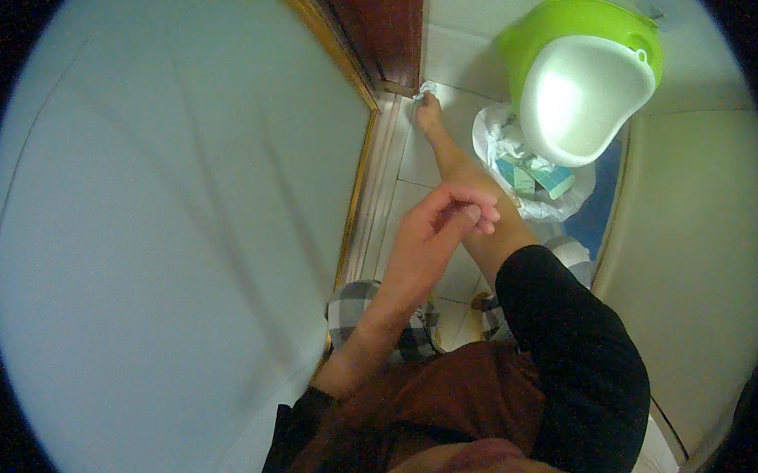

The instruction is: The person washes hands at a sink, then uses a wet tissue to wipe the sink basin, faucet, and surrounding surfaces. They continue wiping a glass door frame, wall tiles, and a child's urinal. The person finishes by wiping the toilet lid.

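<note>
My left hand (450,214) hangs in mid-frame above the floor, its fingers curled and the thumb resting against them, with no thing visible in it. Past it, my right hand (430,112) reaches down to the floor at the foot of a dark red-brown wooden door or frame (375,27). A crumpled white tissue or wipe (428,88) is pinched at its fingertips, pressed into the corner where the wood meets the white tiles (420,156). My right forearm passes beside a waste bin lined with a white bag (548,211), which holds crumpled tissues and green checked packaging (534,178).
A lime-green plastic piece with a white bowl (588,100), like a child's potty, stands over the bin's far side. A pale panel with gold trim (197,197) fills the left. On the right rises a cream-coloured surface (677,230). Black-and-white checked fabric (354,302) shows near my feet.
</note>
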A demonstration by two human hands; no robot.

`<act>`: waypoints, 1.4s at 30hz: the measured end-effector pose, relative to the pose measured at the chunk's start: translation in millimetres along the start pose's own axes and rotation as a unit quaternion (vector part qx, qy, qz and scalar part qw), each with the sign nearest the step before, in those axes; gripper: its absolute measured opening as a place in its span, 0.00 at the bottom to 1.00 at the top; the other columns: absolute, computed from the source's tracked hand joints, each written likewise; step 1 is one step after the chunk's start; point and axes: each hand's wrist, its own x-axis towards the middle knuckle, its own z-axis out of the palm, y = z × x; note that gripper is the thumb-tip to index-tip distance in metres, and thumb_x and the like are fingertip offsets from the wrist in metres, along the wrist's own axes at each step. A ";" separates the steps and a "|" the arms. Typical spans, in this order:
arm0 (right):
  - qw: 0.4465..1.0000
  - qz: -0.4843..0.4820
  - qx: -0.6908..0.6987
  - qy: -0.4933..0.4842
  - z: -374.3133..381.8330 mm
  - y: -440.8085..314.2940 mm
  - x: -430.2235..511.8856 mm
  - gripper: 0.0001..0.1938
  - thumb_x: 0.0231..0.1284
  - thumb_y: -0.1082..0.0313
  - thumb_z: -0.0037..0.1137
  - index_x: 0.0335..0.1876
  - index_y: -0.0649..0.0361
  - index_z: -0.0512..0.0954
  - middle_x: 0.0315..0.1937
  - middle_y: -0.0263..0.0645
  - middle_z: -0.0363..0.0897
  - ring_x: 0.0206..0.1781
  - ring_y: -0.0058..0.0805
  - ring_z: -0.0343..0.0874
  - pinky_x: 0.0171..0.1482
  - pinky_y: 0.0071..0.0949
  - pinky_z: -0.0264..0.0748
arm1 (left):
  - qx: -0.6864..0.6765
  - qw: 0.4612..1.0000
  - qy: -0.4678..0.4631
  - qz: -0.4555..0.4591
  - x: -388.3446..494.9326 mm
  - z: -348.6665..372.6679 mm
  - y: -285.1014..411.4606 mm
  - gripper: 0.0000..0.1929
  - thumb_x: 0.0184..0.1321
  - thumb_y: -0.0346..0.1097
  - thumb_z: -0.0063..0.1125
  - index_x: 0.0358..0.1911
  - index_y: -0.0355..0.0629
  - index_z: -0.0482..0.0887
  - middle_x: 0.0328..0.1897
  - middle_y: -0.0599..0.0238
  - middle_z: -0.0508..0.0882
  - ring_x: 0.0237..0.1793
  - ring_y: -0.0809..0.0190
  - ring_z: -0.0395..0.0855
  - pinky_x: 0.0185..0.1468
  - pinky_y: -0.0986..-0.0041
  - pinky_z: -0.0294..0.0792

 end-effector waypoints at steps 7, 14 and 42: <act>0.953 0.170 0.237 -0.078 30.6 61.6 96.6 0.12 0.54 0.72 0.49 0.44 0.64 0.78 0.36 0.44 0.79 0.32 0.35 0.76 0.33 0.35 0.73 | 0.008 1.000 0.012 -0.019 -9.7 -1.1 0.2 0.09 0.67 0.29 0.47 0.45 0.35 0.79 0.41 0.59 0.84 0.42 0.63 0.82 0.53 0.71 0.72; 0.817 0.258 0.514 0.047 4.7 -2.8 75.5 0.04 0.58 0.68 0.52 0.34 0.59 0.75 0.26 0.37 0.71 0.27 0.31 0.70 0.27 0.35 0.67 | 0.000 0.999 -0.003 -0.032 -4.7 -1.8 -6.2 0.09 0.69 0.29 0.47 0.47 0.35 0.78 0.42 0.61 0.83 0.42 0.67 0.80 0.52 0.74 0.72; 0.874 -0.336 0.127 0.327 -85.6 -212.2 -22.6 0.08 0.57 0.75 0.55 0.42 0.62 0.75 0.36 0.47 0.75 0.41 0.45 0.75 0.46 0.37 0.72 | -0.011 1.000 0.001 0.004 25.2 12.3 0.6 0.08 0.66 0.28 0.49 0.44 0.36 0.80 0.39 0.65 0.83 0.42 0.68 0.79 0.52 0.75 0.69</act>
